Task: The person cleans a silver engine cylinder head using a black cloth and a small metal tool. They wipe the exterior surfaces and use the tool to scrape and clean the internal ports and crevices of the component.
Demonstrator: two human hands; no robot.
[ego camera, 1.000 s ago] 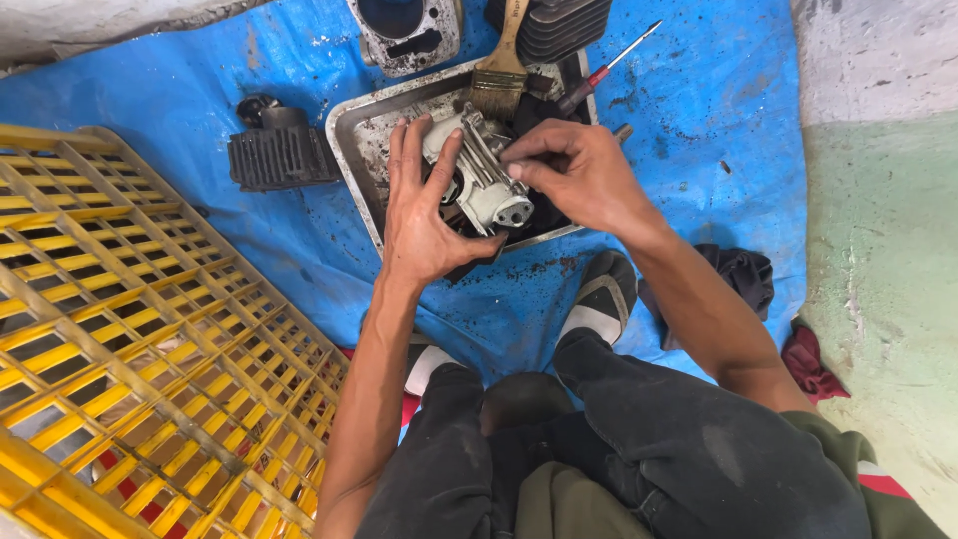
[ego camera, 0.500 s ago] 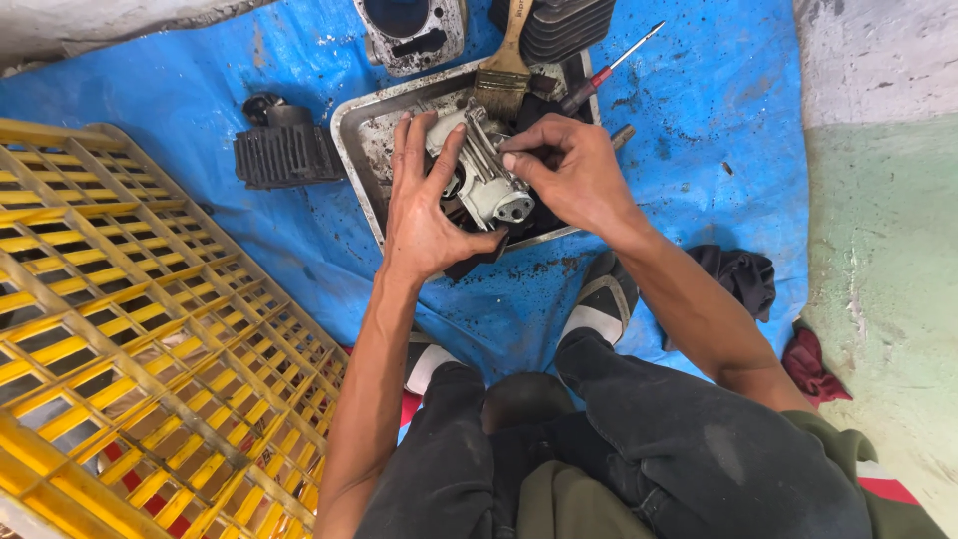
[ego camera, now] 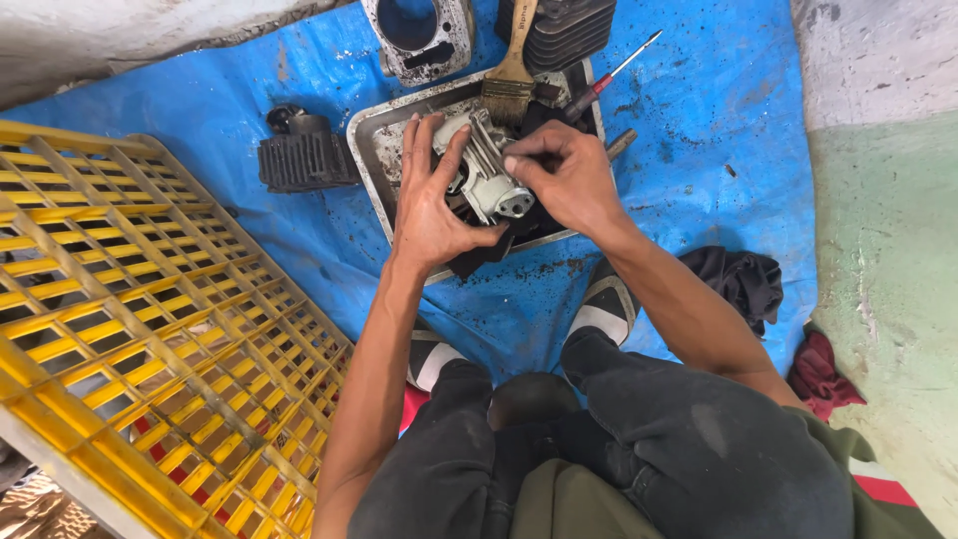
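While both hands (ego camera: 499, 185) clasp a grey engine part (ego camera: 491, 180), wrists bent, fingers curled.

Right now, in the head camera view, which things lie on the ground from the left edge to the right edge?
Yellow plastic crate → black finned cylinder → metal tray, where the left hand and right hand hold a grey engine part → black cloth → red rag.
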